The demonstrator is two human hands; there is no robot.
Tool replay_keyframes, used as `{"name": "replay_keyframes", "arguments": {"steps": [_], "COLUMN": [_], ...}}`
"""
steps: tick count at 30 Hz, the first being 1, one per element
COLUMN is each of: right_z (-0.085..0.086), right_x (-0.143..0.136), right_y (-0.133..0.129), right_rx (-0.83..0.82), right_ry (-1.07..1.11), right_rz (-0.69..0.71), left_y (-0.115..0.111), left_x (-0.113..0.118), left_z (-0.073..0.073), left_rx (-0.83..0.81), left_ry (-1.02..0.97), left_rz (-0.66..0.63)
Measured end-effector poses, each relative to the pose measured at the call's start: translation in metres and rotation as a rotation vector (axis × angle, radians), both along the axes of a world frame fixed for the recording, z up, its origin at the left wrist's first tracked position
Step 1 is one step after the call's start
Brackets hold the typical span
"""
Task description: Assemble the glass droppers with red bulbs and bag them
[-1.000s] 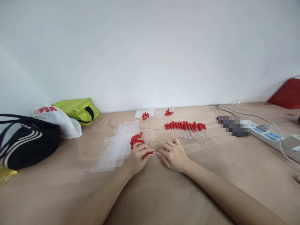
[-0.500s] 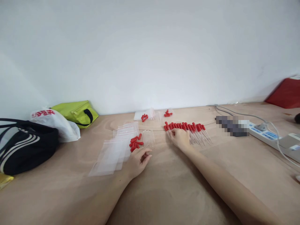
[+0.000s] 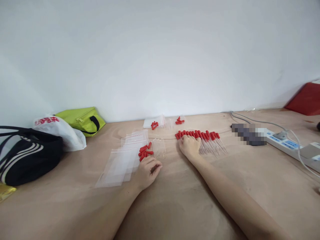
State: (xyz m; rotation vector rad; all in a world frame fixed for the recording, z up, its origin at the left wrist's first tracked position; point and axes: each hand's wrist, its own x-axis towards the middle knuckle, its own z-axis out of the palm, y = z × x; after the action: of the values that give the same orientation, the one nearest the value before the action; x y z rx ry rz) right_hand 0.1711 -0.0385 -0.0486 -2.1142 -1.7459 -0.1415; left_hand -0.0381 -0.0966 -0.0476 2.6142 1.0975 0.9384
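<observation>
**Wood, clear plastic and red rubber**

The bench is showing a pale, matt wooden face with faint grain, looking smooth. The droppers are lying in a row, their stems looking like clear, glassy tubes and their caps like matt red rubber. The loose caps are showing the same dull red finish. The small bags are looking like thin, clear, slightly glossy plastic film. The white bag is looking like crinkled plastic, the green pouch like smooth woven cloth, and the black bag like matt cloth. The power strip is showing hard, smooth white plastic.
</observation>
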Motion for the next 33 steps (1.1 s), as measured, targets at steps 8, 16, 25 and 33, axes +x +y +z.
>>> {"name": "replay_keyframes", "arguments": {"steps": [8, 16, 25, 33], "right_z": [0.007, 0.007, 0.011, 0.015], "right_x": [-0.014, -0.054, -0.063, -0.071], "right_y": [-0.010, 0.001, 0.004, 0.003], "right_rx": [-0.008, -0.194, -0.229, -0.245], "right_ry": [0.102, 0.270, 0.207, 0.137], "right_rz": [0.212, 0.222, 0.145, 0.105], "left_y": [0.017, 0.068, 0.083, 0.084], "left_x": [-0.010, -0.014, -0.003, 0.001], "left_z": [0.009, 0.026, 0.025, 0.023], "left_rx": [0.036, -0.321, -0.461, -0.508], "left_ry": [-0.110, 0.207, 0.243, 0.180], "left_rz": [0.406, 0.734, 0.776, 0.840]}}
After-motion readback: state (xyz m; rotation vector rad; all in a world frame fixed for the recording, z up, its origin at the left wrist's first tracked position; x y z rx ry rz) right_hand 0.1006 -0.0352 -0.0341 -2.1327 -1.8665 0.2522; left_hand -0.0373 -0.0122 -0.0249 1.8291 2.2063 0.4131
